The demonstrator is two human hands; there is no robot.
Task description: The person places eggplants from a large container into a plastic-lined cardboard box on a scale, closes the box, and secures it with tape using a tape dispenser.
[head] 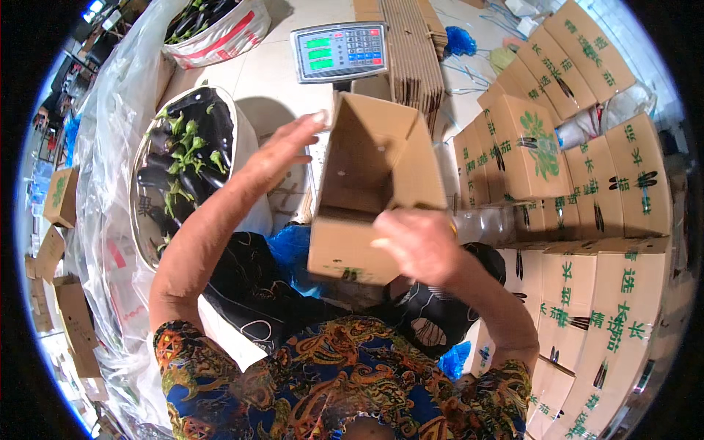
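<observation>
A cardboard box point(421, 170) stands upright before me with its top unfolded. Bare cardboard walls show inside it. Beside its far left edge, my left hand point(289, 143) is raised with the fingers extended and nothing in them. My right hand point(421, 242), blurred, is at the near right corner with its fingers bent over the near flap point(352, 247); whether they grip it is unclear. Just beyond the box is the display and keypad of an electronic scale point(341, 52). To the left, dark purple eggplants point(190, 143) with green stems fill a white woven sack point(250, 165).
Printed cardboard boxes point(594, 198) are stacked along the right. Flattened cardboard point(412, 49) stands in a bundle behind the scale. Another eggplant sack point(231, 33) is at the far left, near clear plastic sheeting point(104, 165). Blue plastic point(294, 253) lies by my legs.
</observation>
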